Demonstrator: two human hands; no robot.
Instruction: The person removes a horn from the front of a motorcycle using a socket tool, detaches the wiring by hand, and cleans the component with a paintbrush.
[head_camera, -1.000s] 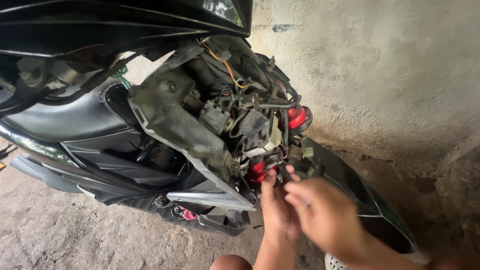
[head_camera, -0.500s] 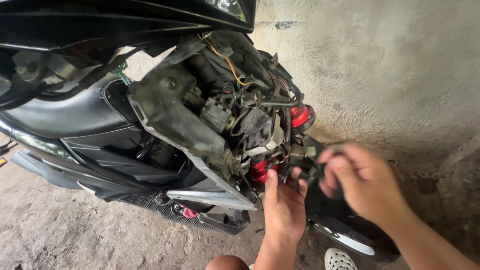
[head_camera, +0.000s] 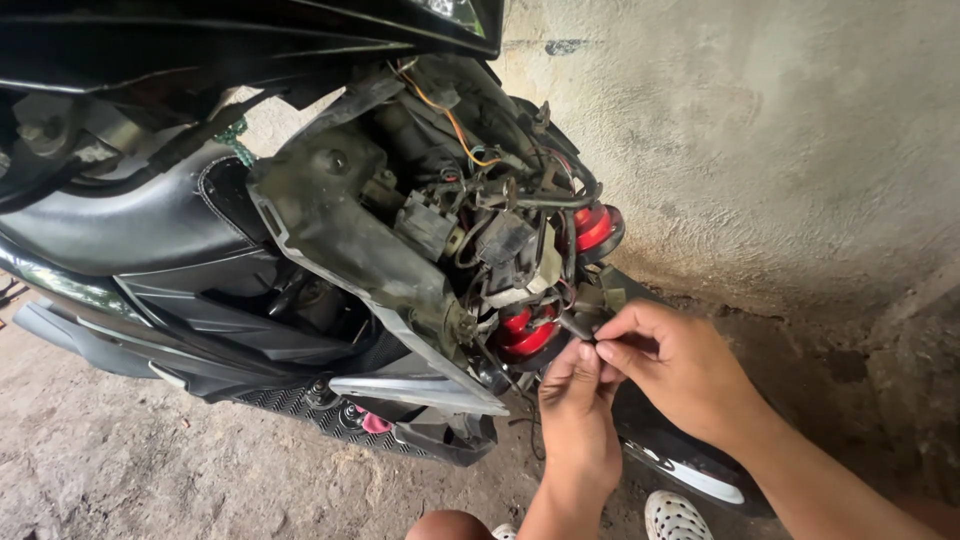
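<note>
A black scooter (head_camera: 180, 250) stands with its front cover off, showing a dirty inner panel (head_camera: 340, 230), tangled wires (head_camera: 470, 150) and two red round horns (head_camera: 525, 335) (head_camera: 595, 228). My left hand (head_camera: 575, 420) reaches up just right of the lower red horn, fingertips pinched on a small dark connector (head_camera: 580, 325). My right hand (head_camera: 680, 365) comes in from the right and pinches the same small part with thumb and forefinger. Both hands meet at that spot below the wire bundle.
A rough concrete wall (head_camera: 780, 140) rises close behind the scooter's front. The floor (head_camera: 120, 470) is dusty concrete. My knee (head_camera: 450, 525) and a white perforated shoe (head_camera: 675, 518) show at the bottom edge. The black front fender (head_camera: 680, 465) lies under my right wrist.
My right hand pulled away to the right, then came back to the connector beside the lower red horn. My left hand stayed near that spot.
</note>
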